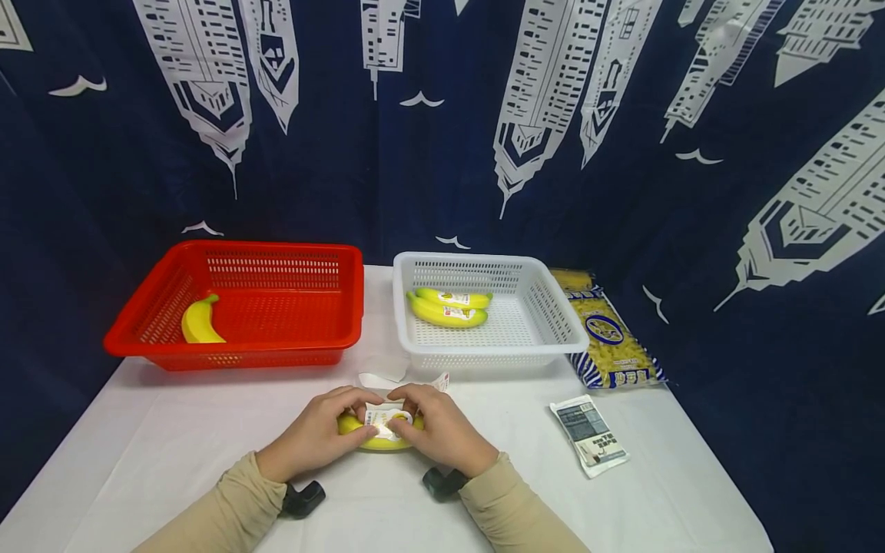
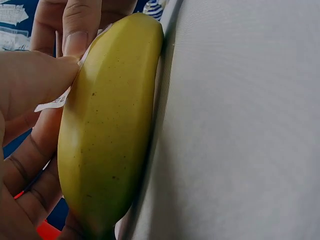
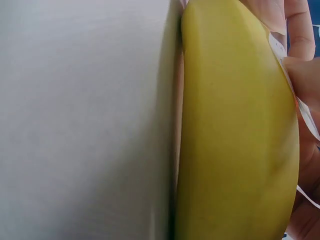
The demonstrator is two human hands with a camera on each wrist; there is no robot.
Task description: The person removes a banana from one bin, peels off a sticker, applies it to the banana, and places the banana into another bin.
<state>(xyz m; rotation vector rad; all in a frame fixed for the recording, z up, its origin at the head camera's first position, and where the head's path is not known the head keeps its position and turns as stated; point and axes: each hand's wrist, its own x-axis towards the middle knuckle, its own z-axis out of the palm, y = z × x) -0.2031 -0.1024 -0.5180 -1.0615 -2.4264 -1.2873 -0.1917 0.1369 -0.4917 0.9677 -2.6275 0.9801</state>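
Along the back of the counter (image 1: 387, 514), two baskets side by side: a red basket (image 1: 276, 349) on the left, with one yellow banana (image 1: 199, 321) inside; a white basket (image 1: 498, 351) on the right, with two labelled bananas (image 1: 452, 316) lying together. Dark blue cloth (image 1: 332, 177) printed with white buildings hangs behind. Right of the white basket, a yellow-and-blue bag (image 1: 611, 346); nearer, a flat packet (image 1: 591, 436), tilted, its print too small to read. White paper (image 1: 394, 382) lies between the work and the white basket, just beyond the fingers.

Hidden parts: fingers cover both ends of the held banana (image 2: 107, 125) in the head view, and much of the paper. Right wrist view cuts the fruit off at the frame's lower edge. Label lettering not legible; far fingertips partly masked.

Held fruit: on the counter at front centre, on its side, plump, gently curved. Yellow, with small dark specks and a greenish tinge towards one end in the left wrist view. White label (image 1: 382, 422) on its upper face, an edge standing away from the skin.

Left hand (image 1: 319, 430) and right hand (image 1: 442, 426) both clamped on this fruit, one at each end, thumbs at the label.
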